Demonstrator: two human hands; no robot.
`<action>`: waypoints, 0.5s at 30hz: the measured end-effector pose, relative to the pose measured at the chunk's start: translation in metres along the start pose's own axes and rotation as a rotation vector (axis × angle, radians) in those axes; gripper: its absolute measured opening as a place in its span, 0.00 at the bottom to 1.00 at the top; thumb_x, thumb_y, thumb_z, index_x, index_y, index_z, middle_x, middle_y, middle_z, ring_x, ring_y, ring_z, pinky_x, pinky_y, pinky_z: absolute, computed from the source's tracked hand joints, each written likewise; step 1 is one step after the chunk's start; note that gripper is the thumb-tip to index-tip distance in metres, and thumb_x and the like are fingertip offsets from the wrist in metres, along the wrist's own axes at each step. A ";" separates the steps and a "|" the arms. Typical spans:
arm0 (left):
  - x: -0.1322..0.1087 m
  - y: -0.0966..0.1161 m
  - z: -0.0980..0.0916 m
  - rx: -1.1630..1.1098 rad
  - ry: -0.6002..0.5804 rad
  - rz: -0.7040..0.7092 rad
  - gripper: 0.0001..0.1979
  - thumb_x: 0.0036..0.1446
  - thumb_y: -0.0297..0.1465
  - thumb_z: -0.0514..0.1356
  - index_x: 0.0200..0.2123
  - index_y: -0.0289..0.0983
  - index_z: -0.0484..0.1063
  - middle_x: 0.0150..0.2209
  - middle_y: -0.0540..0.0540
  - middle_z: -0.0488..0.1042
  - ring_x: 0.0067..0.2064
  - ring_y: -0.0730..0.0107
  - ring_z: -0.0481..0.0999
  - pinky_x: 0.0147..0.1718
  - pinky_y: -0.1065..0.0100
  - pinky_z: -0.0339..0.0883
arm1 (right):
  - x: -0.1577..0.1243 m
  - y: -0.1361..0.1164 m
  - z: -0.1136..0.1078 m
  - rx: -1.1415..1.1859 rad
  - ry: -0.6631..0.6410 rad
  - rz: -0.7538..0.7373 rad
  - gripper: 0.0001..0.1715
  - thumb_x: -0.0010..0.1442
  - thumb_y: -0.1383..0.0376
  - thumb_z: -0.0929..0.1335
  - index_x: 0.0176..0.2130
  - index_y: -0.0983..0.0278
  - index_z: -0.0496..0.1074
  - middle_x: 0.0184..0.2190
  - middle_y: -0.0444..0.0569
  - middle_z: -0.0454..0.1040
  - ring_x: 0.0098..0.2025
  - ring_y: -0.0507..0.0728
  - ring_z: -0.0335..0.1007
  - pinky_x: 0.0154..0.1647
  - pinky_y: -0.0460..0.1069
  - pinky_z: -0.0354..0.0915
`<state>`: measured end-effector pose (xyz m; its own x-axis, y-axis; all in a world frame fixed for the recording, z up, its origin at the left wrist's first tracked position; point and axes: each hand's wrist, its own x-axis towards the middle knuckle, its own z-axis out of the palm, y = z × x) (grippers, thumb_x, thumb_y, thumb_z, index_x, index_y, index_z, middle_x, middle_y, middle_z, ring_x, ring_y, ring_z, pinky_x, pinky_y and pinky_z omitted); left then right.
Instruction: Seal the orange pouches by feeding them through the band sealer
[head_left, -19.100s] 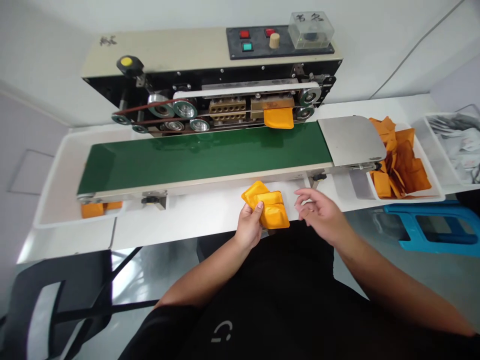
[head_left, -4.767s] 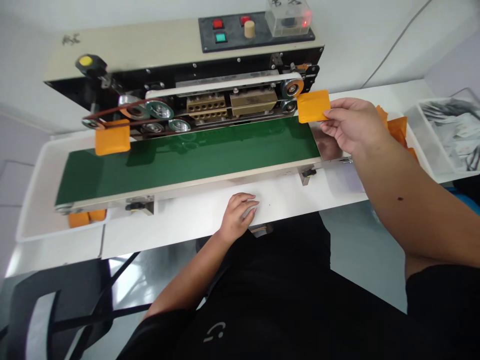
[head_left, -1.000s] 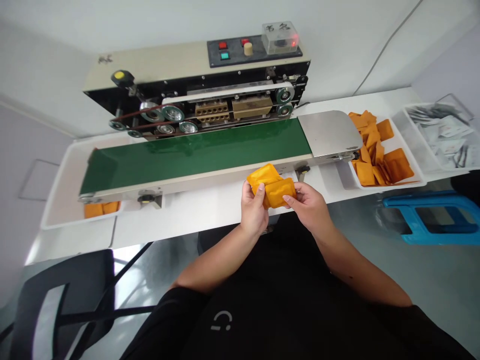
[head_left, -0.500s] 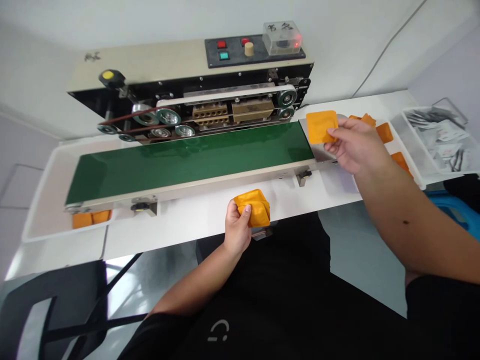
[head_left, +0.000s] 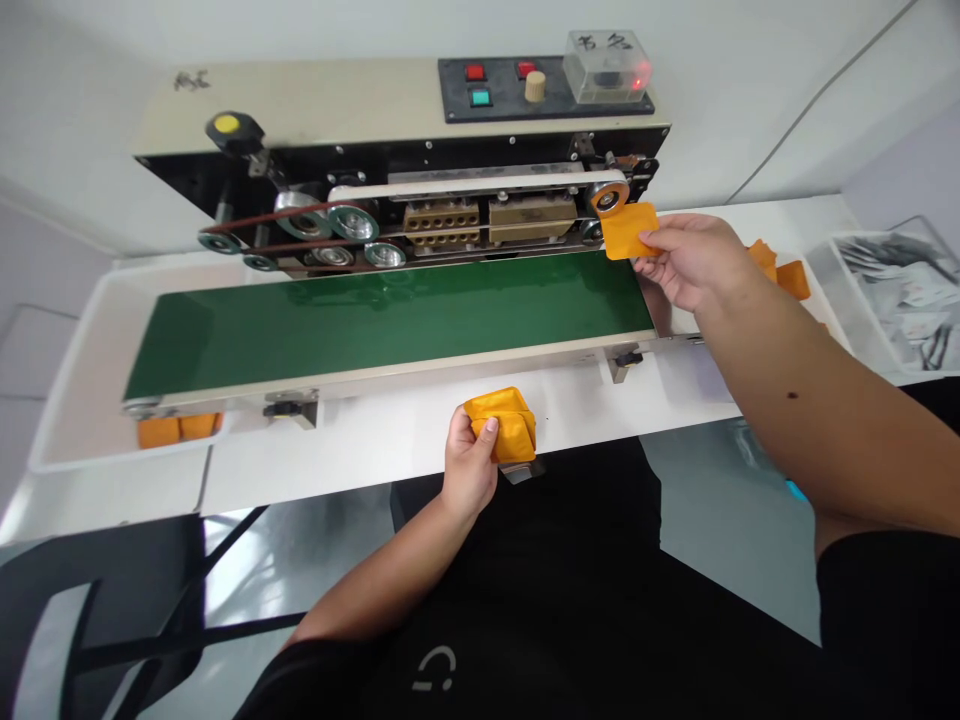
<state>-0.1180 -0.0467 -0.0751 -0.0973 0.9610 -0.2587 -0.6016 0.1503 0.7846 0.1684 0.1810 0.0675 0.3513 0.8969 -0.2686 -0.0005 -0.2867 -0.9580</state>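
Note:
My left hand (head_left: pixel 469 465) rests at the white table's near edge, closed around a small stack of orange pouches (head_left: pixel 504 424). My right hand (head_left: pixel 686 258) reaches out to the right end of the sealing machine (head_left: pixel 390 110), pinching a single orange pouch (head_left: pixel 627 230). That pouch's top edge sits at the roller (head_left: pixel 606 198) where the sealing band begins, just above the green conveyor belt (head_left: pixel 375 320), which carries nothing.
A white tray (head_left: pixel 90 440) under the belt's left end holds sealed orange pouches (head_left: pixel 176 428). More orange pouches (head_left: pixel 780 268) lie behind my right arm. A bin of grey sachets (head_left: pixel 900 290) stands far right. A black chair (head_left: pixel 97 620) is at the lower left.
My right hand carried the single pouch leftward and up from the steel plate to the machine's intake roller. My left hand stayed at the table edge with its stack.

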 end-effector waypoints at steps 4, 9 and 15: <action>0.000 0.000 -0.001 0.013 -0.009 -0.012 0.24 0.62 0.45 0.77 0.53 0.44 0.72 0.50 0.47 0.83 0.48 0.61 0.87 0.54 0.55 0.82 | -0.002 0.001 0.019 0.002 -0.059 0.018 0.09 0.72 0.80 0.70 0.48 0.69 0.76 0.32 0.46 0.79 0.23 0.47 0.68 0.32 0.46 0.75; -0.001 -0.003 -0.003 0.029 -0.022 -0.010 0.23 0.64 0.45 0.75 0.53 0.45 0.72 0.51 0.47 0.83 0.49 0.61 0.87 0.55 0.54 0.82 | 0.000 0.008 0.018 0.008 -0.146 -0.074 0.09 0.67 0.68 0.79 0.43 0.66 0.78 0.31 0.47 0.76 0.26 0.51 0.75 0.32 0.49 0.79; -0.001 -0.002 -0.002 0.019 0.011 -0.029 0.24 0.62 0.45 0.77 0.52 0.44 0.73 0.50 0.47 0.83 0.49 0.63 0.86 0.54 0.58 0.81 | -0.061 0.021 -0.018 -0.128 -0.017 -0.262 0.17 0.64 0.54 0.82 0.38 0.62 0.79 0.31 0.48 0.79 0.22 0.50 0.69 0.21 0.47 0.68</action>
<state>-0.1180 -0.0483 -0.0772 -0.0892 0.9537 -0.2873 -0.5893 0.1820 0.7871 0.1633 0.1142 0.0653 0.3077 0.9513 -0.0169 0.2069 -0.0842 -0.9747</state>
